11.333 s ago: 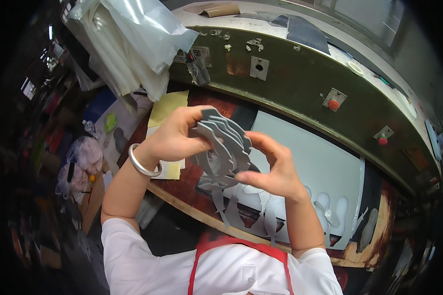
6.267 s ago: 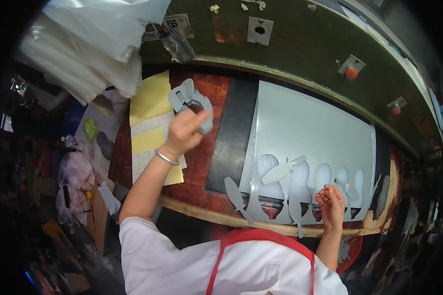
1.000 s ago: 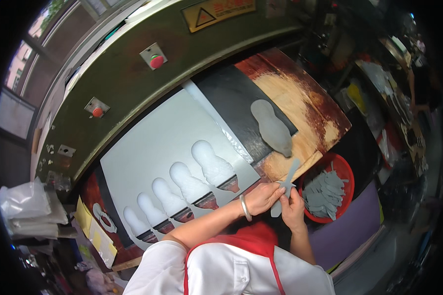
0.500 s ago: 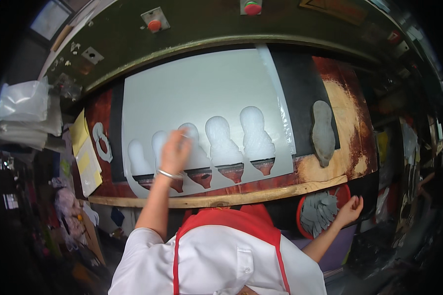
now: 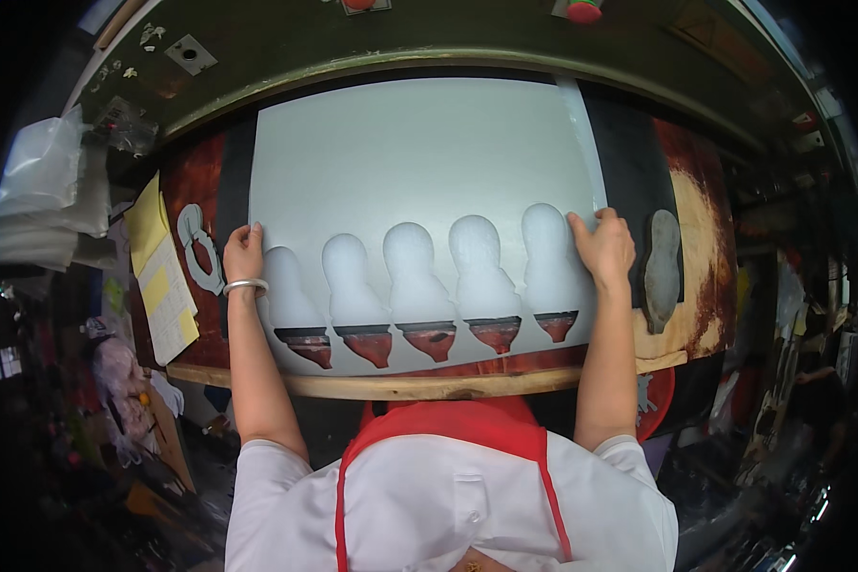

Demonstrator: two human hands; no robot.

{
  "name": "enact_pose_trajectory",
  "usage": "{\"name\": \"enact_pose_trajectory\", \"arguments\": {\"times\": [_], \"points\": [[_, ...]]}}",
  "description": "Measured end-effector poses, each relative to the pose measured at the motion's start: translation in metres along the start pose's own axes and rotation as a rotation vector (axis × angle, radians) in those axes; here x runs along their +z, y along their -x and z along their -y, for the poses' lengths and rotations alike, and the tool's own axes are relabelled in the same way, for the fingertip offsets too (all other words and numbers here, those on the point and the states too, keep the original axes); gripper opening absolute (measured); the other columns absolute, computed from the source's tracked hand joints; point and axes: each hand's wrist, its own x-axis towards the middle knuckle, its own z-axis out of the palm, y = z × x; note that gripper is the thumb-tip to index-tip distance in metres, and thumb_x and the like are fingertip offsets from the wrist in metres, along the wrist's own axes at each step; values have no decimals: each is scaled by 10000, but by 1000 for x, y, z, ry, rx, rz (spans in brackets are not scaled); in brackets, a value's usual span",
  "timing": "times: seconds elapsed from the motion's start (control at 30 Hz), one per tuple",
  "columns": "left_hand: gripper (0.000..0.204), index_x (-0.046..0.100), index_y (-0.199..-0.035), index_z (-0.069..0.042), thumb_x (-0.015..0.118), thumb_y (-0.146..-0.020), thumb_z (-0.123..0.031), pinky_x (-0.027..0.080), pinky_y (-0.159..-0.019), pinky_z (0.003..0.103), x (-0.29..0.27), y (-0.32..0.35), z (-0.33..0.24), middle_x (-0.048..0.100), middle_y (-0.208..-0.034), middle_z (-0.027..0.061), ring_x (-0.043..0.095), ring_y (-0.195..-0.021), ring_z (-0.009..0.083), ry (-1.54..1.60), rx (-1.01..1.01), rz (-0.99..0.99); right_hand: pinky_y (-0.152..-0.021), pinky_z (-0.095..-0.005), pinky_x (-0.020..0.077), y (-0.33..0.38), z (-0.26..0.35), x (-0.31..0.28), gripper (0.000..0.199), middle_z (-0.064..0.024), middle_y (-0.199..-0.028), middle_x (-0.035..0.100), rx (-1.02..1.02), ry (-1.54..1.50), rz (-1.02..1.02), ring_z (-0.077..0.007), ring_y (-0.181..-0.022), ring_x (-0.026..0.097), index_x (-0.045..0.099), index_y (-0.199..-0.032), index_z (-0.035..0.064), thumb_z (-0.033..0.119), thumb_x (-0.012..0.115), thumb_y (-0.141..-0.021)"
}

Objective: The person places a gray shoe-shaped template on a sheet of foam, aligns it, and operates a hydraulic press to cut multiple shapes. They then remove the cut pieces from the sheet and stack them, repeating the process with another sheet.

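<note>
A large pale grey sheet [image 5: 410,153] lies flat on the work board. Sole-shaped cut-outs [image 5: 412,267] run in a row along its near side; whitish and red-brown surfaces show through them. At the sheet's left edge, my left hand [image 5: 243,252], with a bangle at the wrist, pinches the rim. My right hand [image 5: 604,248] grips the opposite edge, thumb on top and fingers curled. Just right of that hand rests a grey sole-shaped block [image 5: 661,272], touched by neither hand.
A wooden strip [image 5: 391,386] borders the board's near side. Yellow and white papers [image 5: 167,296] and a grey ring-shaped scrap [image 5: 198,253] lie at left. A green machine beam [image 5: 429,43] spans the back. My right forearm partly hides a red basin [image 5: 660,400] with grey pieces.
My left hand has gone from above the cut-outs to the sheet's left edge. My right hand has come up from beside the red basin to the right edge. The view has shifted.
</note>
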Motion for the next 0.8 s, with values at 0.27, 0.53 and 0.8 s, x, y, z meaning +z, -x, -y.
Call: {"name": "enact_pose_trajectory", "arguments": {"times": [0.27, 0.53, 0.8], "points": [[489, 503, -1059, 31, 583, -882, -418, 497, -671, 488, 17, -8, -6, 641, -824, 270, 620, -782, 449, -283, 261, -174, -649, -474, 479, -25, 10, 0, 428, -198, -732, 634, -12, 19, -46, -404, -731, 618, 570, -691, 7, 406, 713, -748], [474, 533, -1129, 28, 586, -885, -375, 482, -803, 475, 35, -94, -42, 625, -1001, 285, 593, -941, 446, -199, 230, -128, -737, -464, 501, -92, 34, 29, 472, -221, -922, 657, -4, -131, -202, -426, -868, 624, 629, -892, 1, 465, 641, -803], [477, 495, -1245, 37, 579, -905, -287, 469, -870, 412, 36, -83, -9, 599, -1135, 258, 590, -1041, 393, 19, 365, -78, -646, -463, 482, -43, 6, 47, 306, -187, -803, 624, -103, -186, -361, -388, -749, 611, 592, -827, 15, 317, 640, -841]]}}
